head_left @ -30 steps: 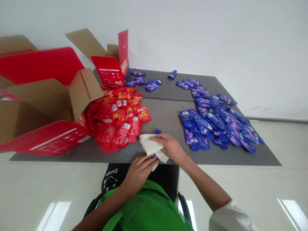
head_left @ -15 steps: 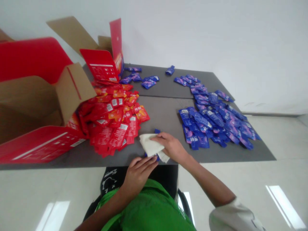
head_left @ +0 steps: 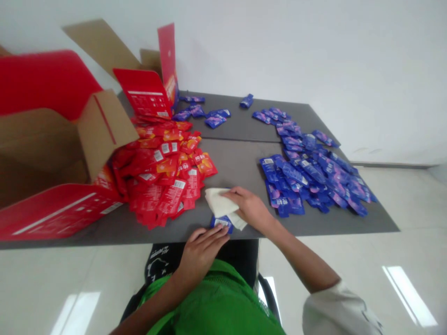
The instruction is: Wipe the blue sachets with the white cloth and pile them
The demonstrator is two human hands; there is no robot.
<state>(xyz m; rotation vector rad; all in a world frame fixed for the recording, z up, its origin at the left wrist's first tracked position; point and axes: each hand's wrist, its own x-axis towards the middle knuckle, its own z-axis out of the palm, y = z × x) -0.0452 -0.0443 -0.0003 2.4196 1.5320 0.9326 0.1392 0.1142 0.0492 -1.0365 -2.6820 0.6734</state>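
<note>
- Along the near table edge, the left hand (head_left: pixel 201 252) is half open, its fingers extended and slightly curved; the fingertips reach the blue sachet (head_left: pixel 221 223), but whether they grip it cannot be told.
- Just beyond, the right hand (head_left: pixel 250 209) lies over the folded white cloth (head_left: pixel 220 203), its fingers extended on top; the thumb is hidden, so any grip on the cloth is unclear.
- Beneath the hands: the sachet lies flat, its far edge just under the cloth, and its printing is too small to read.
- Nearest the camera: a green mesh vest (head_left: pixel 213 302), a dark printed shirt (head_left: pixel 159 265) and a white sleeve (head_left: pixel 338 309), which cut off the lower view.
- On the grey table (head_left: pixel 237 163): red sachets (head_left: pixel 164 181) heap left of the hands; blue sachets (head_left: pixel 310 174) spread right.
- Farther left: an open cardboard box (head_left: pixel 42 144) with red flaps, partly cut off by the frame edge, spills against the red heap.
- Far table end: a small blue group (head_left: pixel 202 115) and a lone sachet (head_left: pixel 246 101) lie before the white wall (head_left: pixel 314 56).
</note>
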